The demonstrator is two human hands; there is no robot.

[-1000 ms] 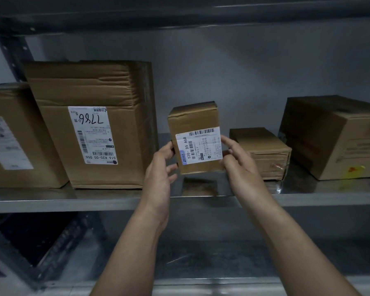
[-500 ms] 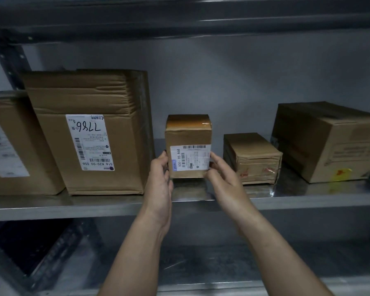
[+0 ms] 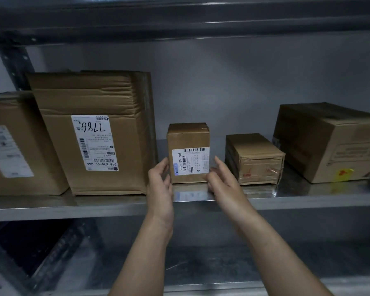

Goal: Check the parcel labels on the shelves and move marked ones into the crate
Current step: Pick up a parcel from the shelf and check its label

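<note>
The small parcel (image 3: 188, 137), lifted a second ago, now stands back on the shelf (image 3: 51, 207), left hand (image 3: 159, 184) and right hand (image 3: 222, 184) loosened open beside it, so it was probably judged unmarked

Both arms bare, reaching forward. Left forearm (image 3: 141, 253) enters at 6 o'clock, running toward 12. Left hand (image 3: 159, 184) edge-on, palm facing 3 o'clock, fingers loosely curved. Right forearm (image 3: 271, 248) enters at 5 o'clock, angled toward 11. Right hand (image 3: 224, 182) palm facing 9 o'clock, fingers relaxed, slightly spread.
</note>
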